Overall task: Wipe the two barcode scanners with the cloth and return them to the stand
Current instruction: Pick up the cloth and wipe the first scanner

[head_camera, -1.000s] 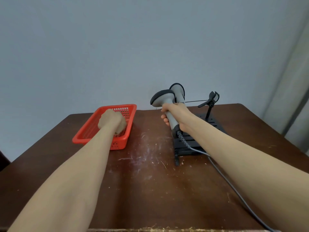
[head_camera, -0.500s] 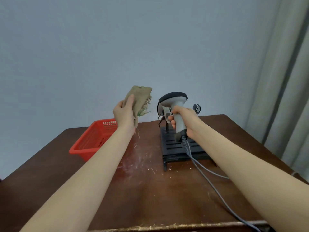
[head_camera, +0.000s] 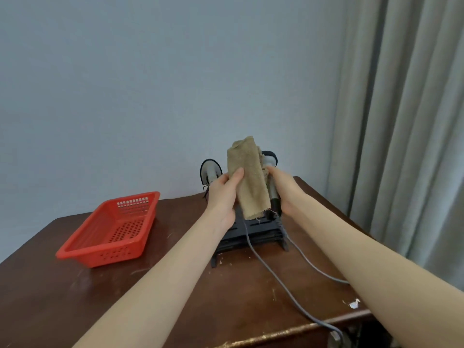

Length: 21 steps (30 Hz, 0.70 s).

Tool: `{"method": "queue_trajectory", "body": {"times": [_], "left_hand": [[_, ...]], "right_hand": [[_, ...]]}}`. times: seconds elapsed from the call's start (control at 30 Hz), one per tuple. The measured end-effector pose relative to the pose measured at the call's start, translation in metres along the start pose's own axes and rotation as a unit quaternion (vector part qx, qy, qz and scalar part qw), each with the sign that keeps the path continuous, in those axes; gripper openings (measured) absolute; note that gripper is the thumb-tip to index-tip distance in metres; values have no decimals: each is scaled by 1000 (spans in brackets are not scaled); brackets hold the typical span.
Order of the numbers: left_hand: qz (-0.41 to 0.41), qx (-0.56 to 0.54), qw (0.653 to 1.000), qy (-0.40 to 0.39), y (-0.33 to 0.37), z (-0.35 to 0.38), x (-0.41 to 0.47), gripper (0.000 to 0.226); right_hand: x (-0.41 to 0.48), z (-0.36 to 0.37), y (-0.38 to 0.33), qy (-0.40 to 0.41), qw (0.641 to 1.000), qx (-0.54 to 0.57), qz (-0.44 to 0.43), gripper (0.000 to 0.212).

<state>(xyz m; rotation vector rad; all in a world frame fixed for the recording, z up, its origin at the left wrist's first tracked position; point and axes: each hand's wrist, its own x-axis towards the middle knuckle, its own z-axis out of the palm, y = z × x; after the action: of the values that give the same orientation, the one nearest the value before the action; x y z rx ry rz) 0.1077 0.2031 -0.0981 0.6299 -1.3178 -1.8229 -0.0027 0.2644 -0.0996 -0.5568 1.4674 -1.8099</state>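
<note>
The left hand [head_camera: 222, 194] pinches the cloth [head_camera: 248, 182], thumb on its front, laying it against the scanner [head_camera: 270, 159] so the fabric covers the body for wiping. The right hand [head_camera: 282, 190] curls round the scanner's handle, holding it upright above the stand [head_camera: 251, 233] to steady it. The second scanner [head_camera: 210, 170] appears to sit in the stand, likely awaiting its turn. The basket [head_camera: 113, 229] lies well apart on the left.

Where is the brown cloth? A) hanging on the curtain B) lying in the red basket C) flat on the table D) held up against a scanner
D: the left hand holds the cloth up against the scanner that the right hand grips; the red basket holds no cloth.
</note>
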Motion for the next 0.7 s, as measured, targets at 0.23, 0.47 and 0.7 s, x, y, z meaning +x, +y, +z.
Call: {"method": "queue_trajectory", "body": {"times": [0.23,0.47,0.7], "left_hand": [[62,100,993,-7,-14,20,3,9],[71,174,982,18,-20,28,13,16],[-36,53,998,16,-17,28,11,29]], "right_hand": [[4,-10,8,-25,998,40,-36,60],[9,-8,10,-63,997,11,-41,60],[14,-12,15,-41,998,5,-36,39]]}}
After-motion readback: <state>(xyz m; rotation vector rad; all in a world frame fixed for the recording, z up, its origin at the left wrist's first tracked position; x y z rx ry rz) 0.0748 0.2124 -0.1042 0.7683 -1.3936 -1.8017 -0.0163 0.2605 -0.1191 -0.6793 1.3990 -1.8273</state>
